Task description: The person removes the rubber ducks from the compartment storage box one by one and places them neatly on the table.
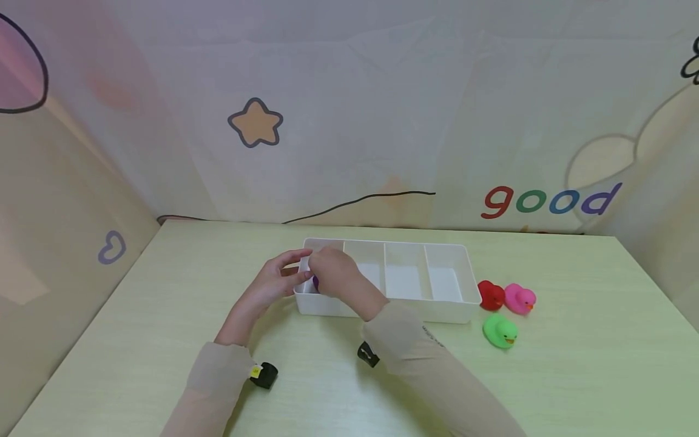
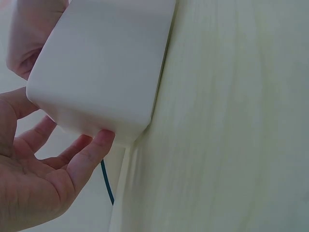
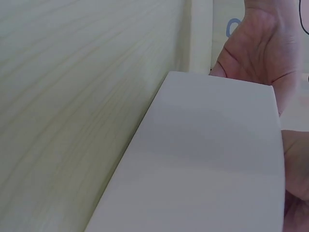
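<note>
A long white divided box (image 1: 382,306) stands on the table. At its left end my left hand (image 1: 273,280) grips the end wall, its fingertips (image 2: 104,137) against the outside and other digits over the rim. My right hand (image 1: 335,273) reaches down into the leftmost compartment with fingers curled. A small purple object (image 1: 315,283) shows at the edge of the right hand and seems held there; most of it is hidden. In the right wrist view the box's long side wall (image 3: 203,154) covers the right hand's fingers.
Right of the box sit a red rubber duck (image 1: 491,295), a pink rubber duck (image 1: 520,299) and a green rubber duck (image 1: 500,331). The pale wooden table (image 1: 590,364) meets a printed backdrop (image 1: 355,121) at its back edge.
</note>
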